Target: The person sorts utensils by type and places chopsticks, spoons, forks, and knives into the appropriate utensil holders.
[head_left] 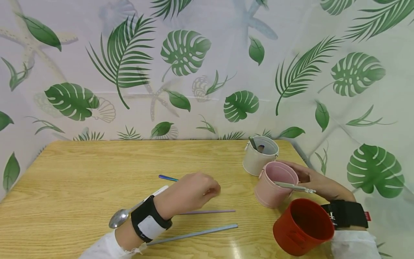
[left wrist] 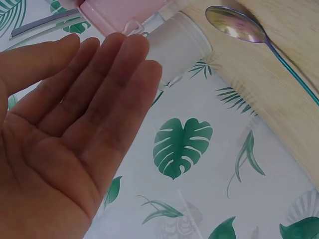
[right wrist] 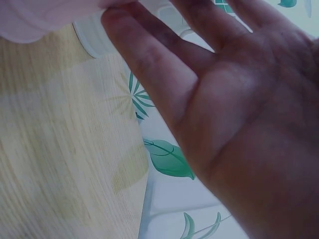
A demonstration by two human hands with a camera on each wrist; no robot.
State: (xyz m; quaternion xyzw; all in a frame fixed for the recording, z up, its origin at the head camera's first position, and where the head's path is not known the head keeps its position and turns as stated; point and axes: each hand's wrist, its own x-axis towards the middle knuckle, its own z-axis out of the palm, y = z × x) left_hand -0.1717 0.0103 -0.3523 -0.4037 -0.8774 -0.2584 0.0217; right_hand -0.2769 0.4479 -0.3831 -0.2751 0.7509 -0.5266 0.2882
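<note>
My left hand is raised over the table with its fingers loosely bent and nothing between them. Below it lies a rainbow-coloured spoon, whose bowl shows in the left wrist view. A silver spoon lies beside that forearm, its handle partly hidden. My right hand holds the pink bucket from its far right side, fingers bent around the wall; the bucket hides the fingertips in the head view. A pale utensil handle sticks out over the bucket's rim to the right.
A white bucket stands behind the pink one, with dark utensils in it. Nearest me on the right is a red bucket. A thin purple stick and a grey-blue one lie on the wooden table. Leaf-print cloth hangs behind.
</note>
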